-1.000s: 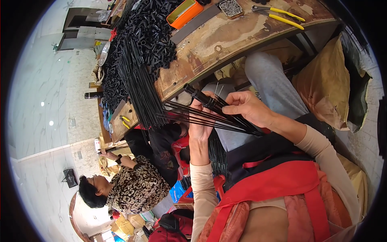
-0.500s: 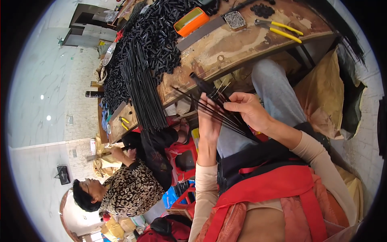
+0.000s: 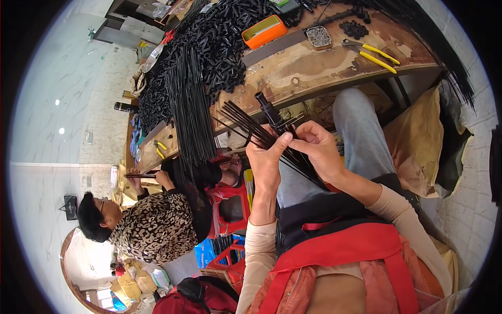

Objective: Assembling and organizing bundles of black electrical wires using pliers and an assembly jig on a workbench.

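Note:
My left hand (image 3: 265,162) is closed round a fan of thin black rods (image 3: 246,121), whose ends spread up to the left. A stepped black tubular fitting (image 3: 269,110) rises at a tilt between my two hands. Short pale wire-like ends (image 3: 297,118) stick out beside it. My right hand (image 3: 320,152) is closed in a pinch at the fitting's lower end, its thumb close to the left thumb. What exactly sits between the right fingertips is hidden. More rods run down toward my lap below the hands.
On the wooden bench (image 3: 282,68) lie a heap of black tubular pieces (image 3: 219,42), a long rod bundle (image 3: 188,110), an orange box (image 3: 264,31), a tin of small metal bits (image 3: 319,37) and yellow-handled pliers (image 3: 374,55). Another person (image 3: 151,225) sits left; an open sack (image 3: 418,141) stands right.
My left thumb has come over to the fitting, beside my right thumb, and the rods now fan more to the upper left. The other person has raised both hands round a dark stick-like bundle.

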Tool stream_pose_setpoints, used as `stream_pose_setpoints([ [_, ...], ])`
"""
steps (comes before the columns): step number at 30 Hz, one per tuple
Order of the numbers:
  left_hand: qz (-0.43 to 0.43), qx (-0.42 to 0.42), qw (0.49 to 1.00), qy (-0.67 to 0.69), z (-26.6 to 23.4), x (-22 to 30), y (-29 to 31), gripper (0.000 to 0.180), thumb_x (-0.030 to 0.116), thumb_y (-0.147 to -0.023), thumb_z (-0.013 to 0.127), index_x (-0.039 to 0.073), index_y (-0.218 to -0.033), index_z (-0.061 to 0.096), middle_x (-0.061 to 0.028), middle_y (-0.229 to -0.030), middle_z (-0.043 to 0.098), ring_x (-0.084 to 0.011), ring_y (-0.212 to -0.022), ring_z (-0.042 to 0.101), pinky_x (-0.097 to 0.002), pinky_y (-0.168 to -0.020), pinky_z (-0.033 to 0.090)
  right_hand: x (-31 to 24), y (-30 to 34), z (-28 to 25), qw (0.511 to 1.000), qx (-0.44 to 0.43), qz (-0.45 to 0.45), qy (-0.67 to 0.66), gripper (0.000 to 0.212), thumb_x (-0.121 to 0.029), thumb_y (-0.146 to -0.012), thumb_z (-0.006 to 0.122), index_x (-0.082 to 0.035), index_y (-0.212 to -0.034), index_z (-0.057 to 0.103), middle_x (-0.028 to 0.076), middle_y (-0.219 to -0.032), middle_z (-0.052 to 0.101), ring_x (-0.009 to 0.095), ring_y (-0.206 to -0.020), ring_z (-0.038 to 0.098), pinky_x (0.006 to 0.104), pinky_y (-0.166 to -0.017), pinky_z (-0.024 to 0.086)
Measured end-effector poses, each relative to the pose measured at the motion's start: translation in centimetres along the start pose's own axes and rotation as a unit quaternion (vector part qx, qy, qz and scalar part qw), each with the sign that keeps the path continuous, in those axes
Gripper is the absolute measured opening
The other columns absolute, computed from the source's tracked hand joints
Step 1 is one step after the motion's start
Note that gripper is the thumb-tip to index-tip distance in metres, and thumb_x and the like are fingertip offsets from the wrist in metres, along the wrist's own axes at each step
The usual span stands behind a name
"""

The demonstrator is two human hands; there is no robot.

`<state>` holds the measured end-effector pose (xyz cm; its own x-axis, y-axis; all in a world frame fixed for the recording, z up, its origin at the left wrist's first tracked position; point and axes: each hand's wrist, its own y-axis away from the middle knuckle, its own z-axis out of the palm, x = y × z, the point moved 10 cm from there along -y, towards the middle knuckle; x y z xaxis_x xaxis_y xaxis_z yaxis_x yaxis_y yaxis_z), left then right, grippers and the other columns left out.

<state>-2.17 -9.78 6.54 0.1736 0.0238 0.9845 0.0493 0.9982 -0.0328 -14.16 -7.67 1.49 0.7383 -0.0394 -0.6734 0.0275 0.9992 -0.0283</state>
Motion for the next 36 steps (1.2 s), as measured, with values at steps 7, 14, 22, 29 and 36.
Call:
stream_pose_setpoints([
  [7, 0.005, -0.006, 1.000, -0.024, 0.4, -0.2, 0.2, 0.025, 0.003, -0.086, 0.070, -0.005, -0.107, 0.061, -0.0105, -0.097, 0.069, -0.0160, -0.090, 0.066, -0.0296, -0.082, 0.052, 2.3, -1.1, -0.6, 0.990, -0.028, 0.092, -0.104, 0.016, 0.001, -0.084, 0.070, -0.004, -0.095, 0.060, 0.002, -0.097, 0.062, 0.009, -0.091, 0.059, 0.0239, -0.084, 0.049],
  [14, -0.006, 0.010, 0.998, -0.064, 0.6, 0.3, 0.4, 0.019, 0.008, -0.089, 0.067, -0.005, -0.103, 0.064, -0.0128, -0.097, 0.071, -0.0169, -0.089, 0.066, -0.0283, -0.086, 0.050, 2.2, -0.8, -0.3, 0.995, 0.002, 0.052, -0.080, 0.015, 0.002, -0.084, 0.070, -0.005, -0.091, 0.059, 0.002, -0.101, 0.062, 0.008, -0.092, 0.058, 0.0249, -0.086, 0.048],
  [22, -0.017, 0.019, 0.999, -0.046, 0.5, 0.0, 0.4, 0.018, 0.003, -0.088, 0.068, -0.004, -0.104, 0.065, -0.0099, -0.095, 0.070, -0.0128, -0.086, 0.065, -0.0255, -0.080, 0.051, 2.2, -0.2, -0.7, 0.997, 0.001, 0.066, -0.050, 0.019, 0.005, -0.084, 0.067, -0.007, -0.093, 0.056, -0.002, -0.089, 0.059, 0.007, -0.090, 0.057, 0.0220, -0.087, 0.045],
  [29, -0.004, 0.054, 0.998, -0.033, 0.2, -0.5, 0.3, 0.011, 0.004, -0.088, 0.064, -0.004, -0.095, 0.067, -0.0090, -0.088, 0.071, -0.0114, -0.078, 0.065, -0.0242, -0.073, 0.051, 1.8, 0.1, -0.6, 0.997, 0.012, 0.054, -0.047, 0.019, 0.004, -0.081, 0.072, -0.006, -0.091, 0.058, 0.000, -0.092, 0.061, 0.007, -0.087, 0.058, 0.0220, -0.083, 0.047],
  [36, 0.025, 0.068, 0.983, -0.171, 0.7, 0.4, 0.7, 0.015, 0.005, -0.086, 0.069, -0.003, -0.098, 0.065, -0.0065, -0.093, 0.070, -0.0098, -0.083, 0.062, -0.0227, -0.075, 0.049, 2.5, 0.0, -0.9, 0.995, 0.033, 0.076, -0.060, 0.016, 0.001, -0.084, 0.070, -0.005, -0.093, 0.058, 0.000, -0.091, 0.061, 0.006, -0.087, 0.058, 0.0214, -0.081, 0.048],
])
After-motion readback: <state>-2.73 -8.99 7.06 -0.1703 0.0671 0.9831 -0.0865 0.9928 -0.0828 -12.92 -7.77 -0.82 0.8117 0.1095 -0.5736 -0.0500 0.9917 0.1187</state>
